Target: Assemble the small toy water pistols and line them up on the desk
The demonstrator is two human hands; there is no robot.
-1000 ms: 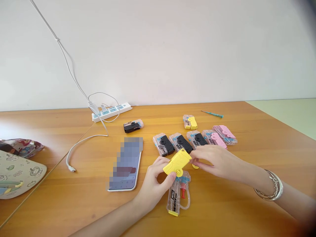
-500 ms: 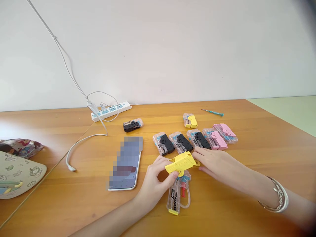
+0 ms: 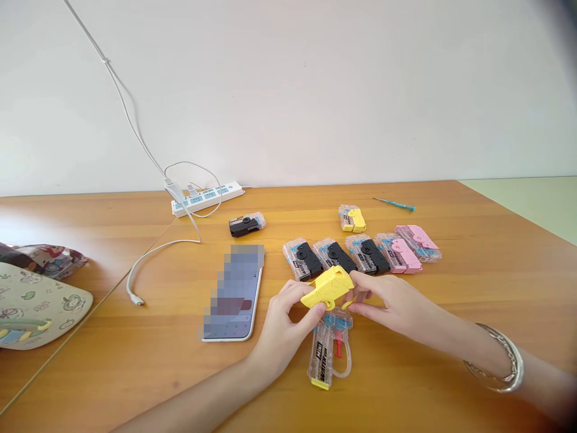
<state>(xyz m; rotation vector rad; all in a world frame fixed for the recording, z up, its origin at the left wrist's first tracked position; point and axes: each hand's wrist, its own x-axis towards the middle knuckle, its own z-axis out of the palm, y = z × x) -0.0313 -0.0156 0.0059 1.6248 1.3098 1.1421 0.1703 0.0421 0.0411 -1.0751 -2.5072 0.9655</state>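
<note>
My left hand (image 3: 288,316) is closed on a yellow plastic shell (image 3: 328,288), thumb on the near side and fingers behind. My right hand (image 3: 392,300) pinches a small round yellow piece (image 3: 347,305) just right of the shell, with a fingertip close to the shell's right end. Below the shell, a clear mini water gun body (image 3: 321,355) with a red trigger (image 3: 338,346) and a yellow base lies on the table; its upper end is partly covered by the shell and my left thumb.
Beyond my hands lie several folded toy water guns: black ones (image 3: 308,260), pink ones (image 3: 406,255) and a yellow one (image 3: 353,219). A phone (image 3: 234,300) lies to the left. Farther off are a power strip (image 3: 210,198), a white cable (image 3: 135,264) and a small screwdriver (image 3: 399,205).
The yellow shell has tilted slightly in my left hand. My right hand has drawn the small round yellow piece down, close below the shell's right end. The view has shifted a little.
</note>
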